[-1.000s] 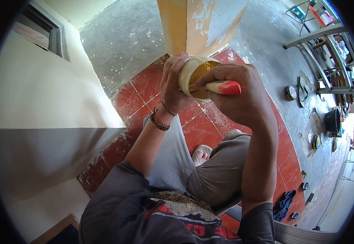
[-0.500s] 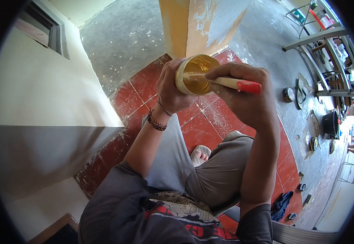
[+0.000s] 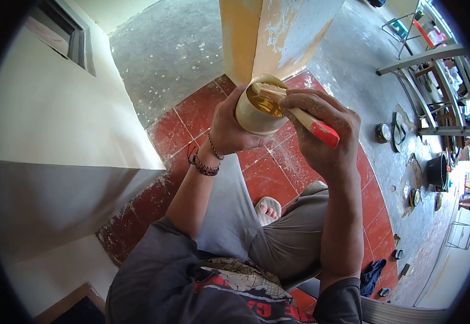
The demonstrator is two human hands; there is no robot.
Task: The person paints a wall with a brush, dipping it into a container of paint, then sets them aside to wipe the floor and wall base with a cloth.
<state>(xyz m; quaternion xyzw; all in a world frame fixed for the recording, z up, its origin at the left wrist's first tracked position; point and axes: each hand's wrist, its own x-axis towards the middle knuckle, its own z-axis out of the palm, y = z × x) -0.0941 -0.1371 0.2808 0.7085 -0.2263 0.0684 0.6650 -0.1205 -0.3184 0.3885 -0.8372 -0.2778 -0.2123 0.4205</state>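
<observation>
My left hand (image 3: 230,127) is wrapped round a cream-coloured can (image 3: 257,120), its mouth tilted toward me. Yellowish liquid (image 3: 267,103) shows inside the can. Between the fingers of my right hand (image 3: 327,121) is a paintbrush (image 3: 306,119) with a pale wooden handle and a red end. Its head lies across the can's mouth, at the far inner rim. Dusty smears cover the right fingers. Dark bracelets circle my left wrist.
A pillar (image 3: 278,40) with peeling paint rises just beyond the can. To the left stands a cream wall (image 3: 62,113). Red tiles (image 3: 267,175) lie below. On the right are a metal frame (image 3: 435,58), a black bucket (image 3: 436,171), a sandal (image 3: 398,132) and several small tins.
The can has turned more upright, showing more of its side. The brush head has lifted from inside the can to its far rim, and the red handle end has dropped slightly.
</observation>
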